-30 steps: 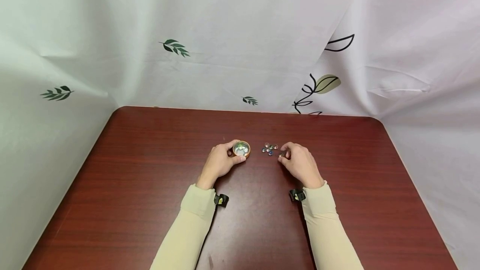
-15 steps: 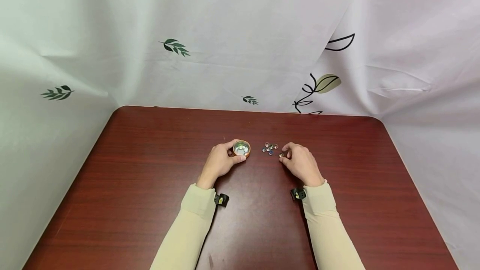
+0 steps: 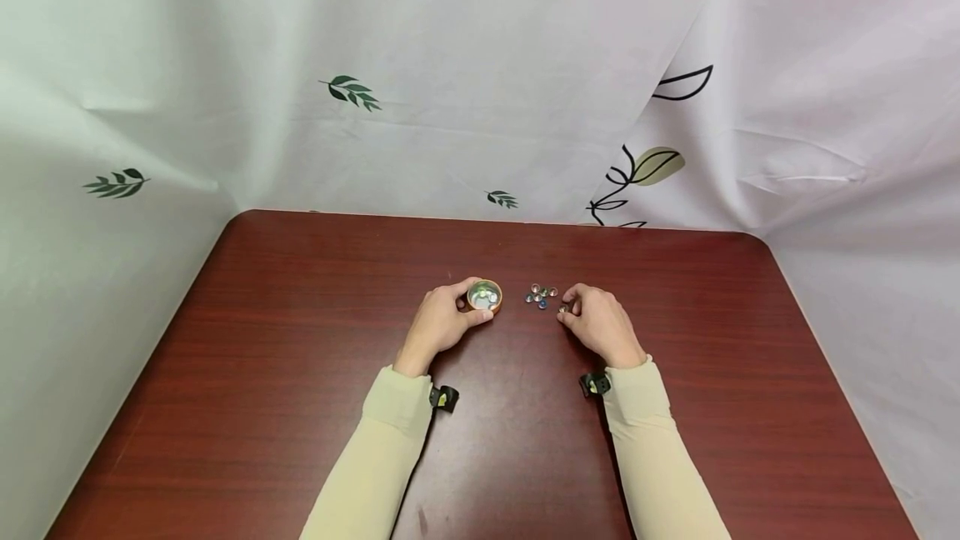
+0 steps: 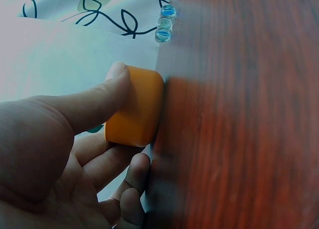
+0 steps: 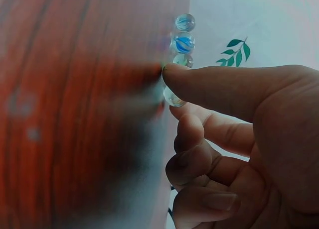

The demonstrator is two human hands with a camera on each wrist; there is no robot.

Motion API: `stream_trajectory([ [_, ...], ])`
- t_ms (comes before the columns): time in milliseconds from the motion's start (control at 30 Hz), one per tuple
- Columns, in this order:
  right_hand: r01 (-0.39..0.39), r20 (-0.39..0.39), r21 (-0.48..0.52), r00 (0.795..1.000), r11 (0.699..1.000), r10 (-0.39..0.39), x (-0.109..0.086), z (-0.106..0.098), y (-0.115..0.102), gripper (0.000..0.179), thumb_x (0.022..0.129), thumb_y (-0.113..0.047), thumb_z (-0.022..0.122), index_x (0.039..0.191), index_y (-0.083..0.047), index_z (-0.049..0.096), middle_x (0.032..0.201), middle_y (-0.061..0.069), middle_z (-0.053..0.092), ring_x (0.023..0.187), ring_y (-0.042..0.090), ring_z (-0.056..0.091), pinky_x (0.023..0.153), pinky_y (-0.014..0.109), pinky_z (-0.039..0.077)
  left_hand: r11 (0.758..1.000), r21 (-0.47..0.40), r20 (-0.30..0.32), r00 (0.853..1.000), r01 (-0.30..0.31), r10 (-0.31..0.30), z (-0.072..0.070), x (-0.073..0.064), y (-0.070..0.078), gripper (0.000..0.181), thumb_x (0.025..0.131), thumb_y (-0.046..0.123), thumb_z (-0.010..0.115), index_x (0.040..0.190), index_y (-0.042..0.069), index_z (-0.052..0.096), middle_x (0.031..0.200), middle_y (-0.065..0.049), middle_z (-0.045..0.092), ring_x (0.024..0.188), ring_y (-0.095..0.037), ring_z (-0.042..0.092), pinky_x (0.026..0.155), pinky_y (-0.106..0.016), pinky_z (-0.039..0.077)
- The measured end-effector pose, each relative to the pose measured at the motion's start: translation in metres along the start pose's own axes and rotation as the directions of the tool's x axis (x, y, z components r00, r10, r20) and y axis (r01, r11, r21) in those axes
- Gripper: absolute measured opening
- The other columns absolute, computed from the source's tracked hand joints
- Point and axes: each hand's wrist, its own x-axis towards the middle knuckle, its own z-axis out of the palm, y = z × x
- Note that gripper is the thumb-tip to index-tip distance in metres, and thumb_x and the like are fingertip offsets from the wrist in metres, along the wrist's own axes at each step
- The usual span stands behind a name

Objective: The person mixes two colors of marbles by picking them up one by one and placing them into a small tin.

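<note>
My left hand (image 3: 441,320) holds a small orange bowl (image 4: 139,107) by its side, thumb at the near side and fingers on the far side. The bowl stands upright on the table, with some clear marbles (image 3: 483,296) visible inside it. To the right, my right hand (image 3: 602,325) pinches one clear marble (image 5: 174,96) between thumb and index finger, down at the table surface. Its other fingers are curled in. Several loose glass marbles (image 3: 537,298), some with blue or green swirls, lie in a cluster between the bowl and my right hand.
The dark red wood-grain table (image 3: 300,357) carries everything. White cloth (image 3: 450,65) printed with leaves hangs behind the table and at both sides. A black strap mount sits on each wrist (image 3: 444,397).
My right thumb and index finger have closed in on the nearest marble. The left hand and bowl have stayed in place; the view has shifted very slightly.
</note>
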Motion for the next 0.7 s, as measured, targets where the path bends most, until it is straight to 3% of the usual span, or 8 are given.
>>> stream_trajectory([
  [700, -0.007, -0.003, 0.004, 1.0, 1.0, 0.007, -0.0002, 0.002, 0.0005, 0.009, 0.089, -0.014, 0.075, 0.095, -0.009, 0.07, 0.078, 0.0, 0.061, 0.069, 0.016, 0.056, 0.063, 0.036, 0.046, 1.0, -0.002, -0.007, 1.0, 0.002, -0.002, 0.0002, 0.0, 0.0005, 0.055, 0.086, 0.032, 0.082, 0.138, 0.023, 0.065, 0.095, -0.005, 0.066, 0.086, -0.022, 0.056, 0.077, -0.039, 0.046],
])
